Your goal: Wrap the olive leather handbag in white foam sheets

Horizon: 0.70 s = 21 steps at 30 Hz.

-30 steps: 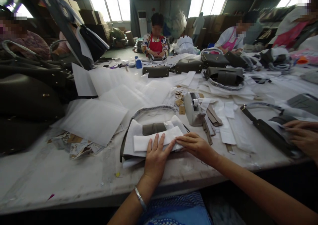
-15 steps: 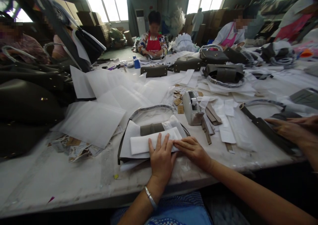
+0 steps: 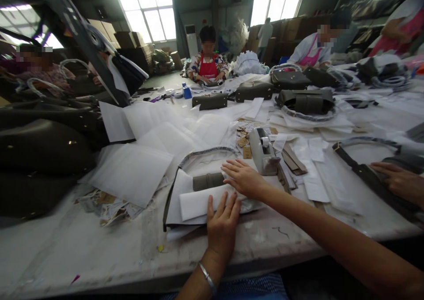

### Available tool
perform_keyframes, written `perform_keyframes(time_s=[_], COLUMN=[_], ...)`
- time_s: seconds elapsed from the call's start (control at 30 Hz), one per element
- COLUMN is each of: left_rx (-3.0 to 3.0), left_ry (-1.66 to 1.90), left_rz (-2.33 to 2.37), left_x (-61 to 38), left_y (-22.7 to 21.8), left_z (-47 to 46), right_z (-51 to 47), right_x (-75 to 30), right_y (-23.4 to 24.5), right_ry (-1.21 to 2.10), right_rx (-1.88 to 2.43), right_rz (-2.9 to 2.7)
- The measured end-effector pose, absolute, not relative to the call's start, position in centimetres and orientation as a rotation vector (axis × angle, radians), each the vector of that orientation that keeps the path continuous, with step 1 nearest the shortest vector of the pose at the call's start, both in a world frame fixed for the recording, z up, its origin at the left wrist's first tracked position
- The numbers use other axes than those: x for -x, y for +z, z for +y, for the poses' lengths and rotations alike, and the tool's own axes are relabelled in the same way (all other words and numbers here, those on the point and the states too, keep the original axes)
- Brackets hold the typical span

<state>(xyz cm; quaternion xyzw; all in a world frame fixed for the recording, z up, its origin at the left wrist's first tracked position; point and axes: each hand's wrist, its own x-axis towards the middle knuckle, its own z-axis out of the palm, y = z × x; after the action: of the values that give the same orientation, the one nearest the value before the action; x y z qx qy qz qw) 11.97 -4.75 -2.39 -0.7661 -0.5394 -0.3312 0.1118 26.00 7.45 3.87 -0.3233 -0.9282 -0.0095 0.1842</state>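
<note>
A dark olive handbag (image 3: 167, 209) lies flat in front of me, its wrapped handle (image 3: 207, 150) arching away from me. White foam sheet (image 3: 179, 185) covers its body, with an olive strap piece (image 3: 208, 181) on top. Across the near part lies a folded white foam strip (image 3: 195, 204). My left hand (image 3: 223, 220) rests on this strip with its fingers stretched and spread. Above the strip, my right hand (image 3: 245, 178) reaches over the strap's right end, fingers straight and flat. Neither hand grips anything. What is under my right palm is hidden.
A grey tape dispenser (image 3: 264, 152) stands just beyond the bag, beside tan tags (image 3: 243, 141). Foam sheets (image 3: 129, 172) are piled on the left near dark bags (image 3: 43, 159). A co-worker's hand (image 3: 400, 181) touches another bag at right. A slanted post (image 3: 89, 44) rises at left.
My right hand has moved from the strip's right end up and away over the strap. My left hand stays on the foam strip. The camera view has shifted slightly.
</note>
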Motion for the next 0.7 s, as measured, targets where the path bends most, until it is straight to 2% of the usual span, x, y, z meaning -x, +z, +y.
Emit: perform_keyframes(time_s=[0.2, 0.4, 0.6, 0.7], left_rx=[2.282, 2.314, 2.387, 2.417], left_ry=[-0.895, -0.937, -0.854, -0.806], left_rz=[-1.564, -1.540, -1.582, -1.584], left_x=[-11.7, -11.4, -11.3, -11.2], left_y=[-2.5, -2.6, -2.2, -2.0], left_z=[-4.9, -4.8, -5.0, -5.1], right_z=[9.0, 9.4, 0.0, -5.0], right_x=[-24.8, -26.6, -33.9, -35.7], right_y=[1.7, 2.8, 1.4, 0.0], right_ry=[-0.017, 0.142, 0.179, 0.157], right_rx=[1.096, 0.927, 0.845, 0.880], right_rz=[-2.785, -2.847, -2.357, -2.395])
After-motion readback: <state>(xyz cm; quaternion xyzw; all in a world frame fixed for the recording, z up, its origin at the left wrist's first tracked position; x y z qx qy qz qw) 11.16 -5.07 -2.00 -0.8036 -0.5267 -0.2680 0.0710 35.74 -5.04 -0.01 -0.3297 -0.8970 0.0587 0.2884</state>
